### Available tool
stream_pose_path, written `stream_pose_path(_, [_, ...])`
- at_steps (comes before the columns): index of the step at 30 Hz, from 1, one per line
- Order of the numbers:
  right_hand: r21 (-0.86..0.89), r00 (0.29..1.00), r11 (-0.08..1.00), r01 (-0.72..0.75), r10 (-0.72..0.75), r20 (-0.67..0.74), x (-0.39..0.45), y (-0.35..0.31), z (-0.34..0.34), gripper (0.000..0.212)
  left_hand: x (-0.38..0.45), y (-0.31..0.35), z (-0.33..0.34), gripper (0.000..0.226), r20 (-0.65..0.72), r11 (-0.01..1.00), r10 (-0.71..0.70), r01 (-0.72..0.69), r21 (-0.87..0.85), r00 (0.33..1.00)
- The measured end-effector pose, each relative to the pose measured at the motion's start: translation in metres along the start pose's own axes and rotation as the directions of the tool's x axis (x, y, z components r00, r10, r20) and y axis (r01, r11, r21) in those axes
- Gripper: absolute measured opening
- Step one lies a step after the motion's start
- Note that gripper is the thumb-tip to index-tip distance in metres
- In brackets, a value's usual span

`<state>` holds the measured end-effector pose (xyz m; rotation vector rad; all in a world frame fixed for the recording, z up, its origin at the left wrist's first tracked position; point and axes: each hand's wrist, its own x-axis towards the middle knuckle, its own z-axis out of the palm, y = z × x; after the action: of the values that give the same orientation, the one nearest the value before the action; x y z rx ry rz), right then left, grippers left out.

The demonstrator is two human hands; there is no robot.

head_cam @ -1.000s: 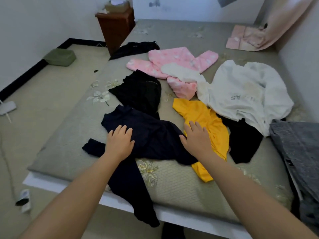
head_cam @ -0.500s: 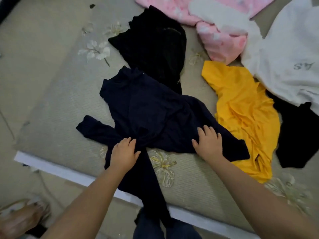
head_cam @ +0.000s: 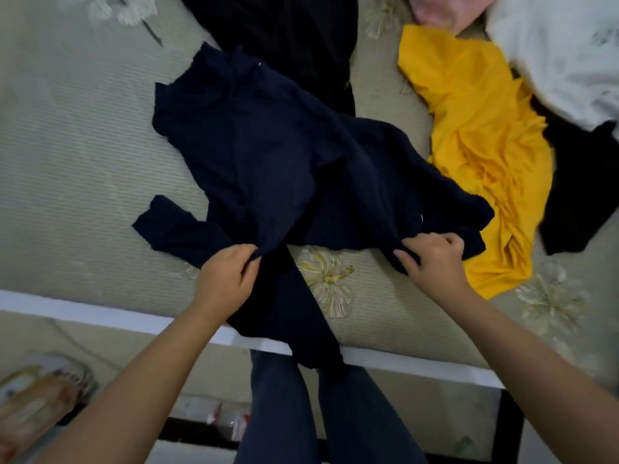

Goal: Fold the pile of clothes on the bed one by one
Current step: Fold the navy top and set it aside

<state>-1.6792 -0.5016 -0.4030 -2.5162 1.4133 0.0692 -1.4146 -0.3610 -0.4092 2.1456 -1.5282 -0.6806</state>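
Note:
A navy long-sleeved top [head_cam: 284, 155] lies crumpled on the bed [head_cam: 67, 162], close to its front edge. One sleeve hangs over that edge. My left hand [head_cam: 227, 279] pinches the top's near hem at the left. My right hand [head_cam: 435, 259] grips the same hem further right, fingers curled into the cloth. The hem is lifted a little between the two hands. A yellow garment [head_cam: 479, 145] lies just right of the navy top, partly under it.
A black garment [head_cam: 294, 38] lies behind the navy top. A white one [head_cam: 562, 51], a pink one [head_cam: 442, 11] and another black piece [head_cam: 576, 195] sit at the right. The bed's white front edge [head_cam: 100, 316] runs below my hands. A sandal [head_cam: 37, 393] lies on the floor.
Both hands went from lying flat on the navy top to gripping its near hem. The view has tipped further down toward the bed's front edge.

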Motion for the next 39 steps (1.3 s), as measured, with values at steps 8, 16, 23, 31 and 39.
stream_pose_path(8, [-0.349,0.571,0.937,-0.024,0.299,0.764,-0.047,-0.035,0.009,0.03,-0.009,-0.038,-0.022,0.031,0.71,0.884,-0.333,-0.056,0.464,0.621])
stream_pose_path(16, [0.022,0.957,0.995,-0.099,0.089,0.275,0.031,-0.117,0.034,0.064,0.037,-0.035,-0.019,0.056,0.239,0.933,-0.357,0.332,0.14,0.903])
stream_pose_path(23, [0.056,0.937,0.998,-0.018,-0.003,0.348,0.057,-0.111,0.038,0.033,0.031,-0.033,-0.019,0.008,0.343,0.957,-0.29,0.259,0.133,0.894])
stream_pose_path(31, [-0.214,0.541,0.971,0.108,0.123,0.832,-0.052,-0.058,0.012,0.037,0.013,-0.015,-0.029,0.025,0.644,0.985,-0.173,0.136,0.108,0.745])
stream_pose_path(39, [-0.257,0.555,0.966,-0.02,0.225,0.801,-0.053,-0.059,0.011,0.021,0.06,-0.009,-0.008,0.045,0.144,0.956,-0.281,0.29,-0.043,0.949])
